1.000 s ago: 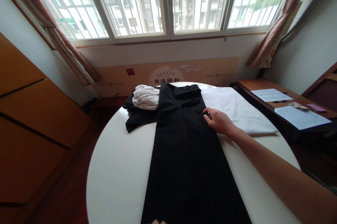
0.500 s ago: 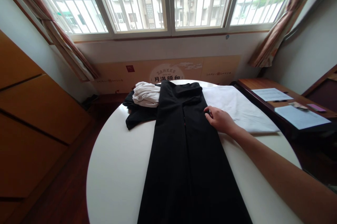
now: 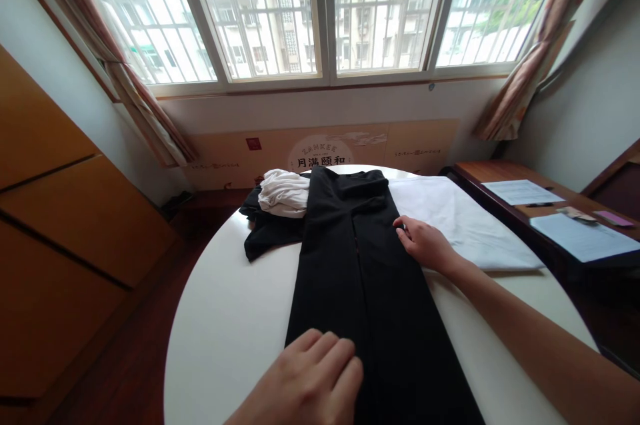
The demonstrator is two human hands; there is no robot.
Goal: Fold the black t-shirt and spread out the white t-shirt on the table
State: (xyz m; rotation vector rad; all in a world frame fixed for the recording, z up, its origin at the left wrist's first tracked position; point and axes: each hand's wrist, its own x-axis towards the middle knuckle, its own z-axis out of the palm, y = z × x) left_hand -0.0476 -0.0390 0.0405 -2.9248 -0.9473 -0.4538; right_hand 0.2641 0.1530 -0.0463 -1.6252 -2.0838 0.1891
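Black trousers (image 3: 327,265) stretch lengthwise over the round white table (image 3: 225,318), waistband at the far end, legs running toward me. At their right edge, below the waist, my right hand (image 3: 425,242) pinches the cloth between thumb and fingers. My left hand (image 3: 315,378) is over the left leg near the bottom of the view, fingers curled down. Its fingertips are hidden, so what they hold, if anything, does not show. The lower ends of the legs run out of view.
Left of the waistband, a crumpled white garment (image 3: 284,193) lies on dark cloth (image 3: 267,235). A folded white cloth (image 3: 465,218) lies on the right. Beyond it, a wooden desk (image 3: 480,172) carries papers (image 3: 523,192). A printed board (image 3: 225,152) leans below the window.
My left hand has come into view from below, over the left trouser leg. My right hand keeps its place on the right edge. The view has tipped slightly upward.
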